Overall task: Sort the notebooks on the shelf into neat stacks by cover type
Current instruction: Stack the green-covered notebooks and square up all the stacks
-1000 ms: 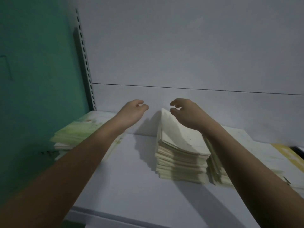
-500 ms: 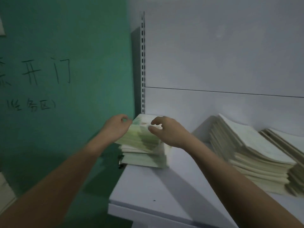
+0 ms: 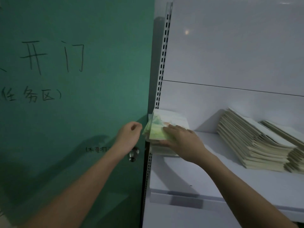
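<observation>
A stack of notebooks with green illustrated covers [image 3: 166,122] sits at the left end of the white shelf [image 3: 213,178], against the slotted upright. My right hand [image 3: 181,139] lies on top of it with straight fingers, and its thumb rests against the stack's front side. My left hand [image 3: 130,135] hovers with curled fingers just beside the stack's left edge and holds nothing. A taller, slanted stack of plain cream notebooks [image 3: 251,139] stands at the right, with a second cream stack [image 3: 294,145] behind it at the frame edge.
A green door [image 3: 82,104] with handwritten characters fills the left side, its metal knob [image 3: 133,153] just below my left wrist. The slotted metal upright [image 3: 162,63] marks the shelf's left end. Bare shelf surface lies between the green and cream stacks.
The view has swung left and closer. My right hand has flattened onto the green stack; my left hand has drawn back slightly off its left edge.
</observation>
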Demonstrator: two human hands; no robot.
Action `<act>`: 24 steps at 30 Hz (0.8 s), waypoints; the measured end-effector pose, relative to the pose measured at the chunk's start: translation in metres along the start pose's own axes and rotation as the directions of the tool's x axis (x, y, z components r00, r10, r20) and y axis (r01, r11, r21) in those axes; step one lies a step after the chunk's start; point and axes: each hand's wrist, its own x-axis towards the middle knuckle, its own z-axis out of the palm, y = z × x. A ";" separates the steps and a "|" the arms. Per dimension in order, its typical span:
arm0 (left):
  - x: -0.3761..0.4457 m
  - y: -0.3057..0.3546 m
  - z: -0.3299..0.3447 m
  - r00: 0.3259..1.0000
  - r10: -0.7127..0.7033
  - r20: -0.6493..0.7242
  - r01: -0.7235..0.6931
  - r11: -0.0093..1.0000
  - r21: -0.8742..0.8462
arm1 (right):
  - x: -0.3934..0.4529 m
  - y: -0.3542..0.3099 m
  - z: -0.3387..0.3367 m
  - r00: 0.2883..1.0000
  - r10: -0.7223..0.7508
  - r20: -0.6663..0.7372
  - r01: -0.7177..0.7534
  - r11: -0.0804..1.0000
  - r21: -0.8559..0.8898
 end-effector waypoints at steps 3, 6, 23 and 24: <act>-0.004 0.023 0.003 0.999 -0.019 0.036 0.024 0.992 -0.126 | -0.007 -0.006 -0.012 0.990 0.114 -0.081 -0.093 0.970 0.223; -0.006 0.054 0.001 0.925 -0.158 0.347 0.317 0.825 -0.469 | -0.007 -0.014 -0.022 0.959 0.175 -0.225 -0.053 0.886 0.461; 0.000 0.031 -0.056 0.918 -0.294 0.266 0.396 0.707 -0.586 | 0.024 0.017 -0.008 0.997 0.055 -0.056 -0.042 0.976 0.215; -0.001 0.028 -0.058 0.922 -0.291 0.255 0.387 0.707 -0.592 | 0.025 0.014 -0.005 1.000 0.025 -0.016 -0.022 0.988 0.152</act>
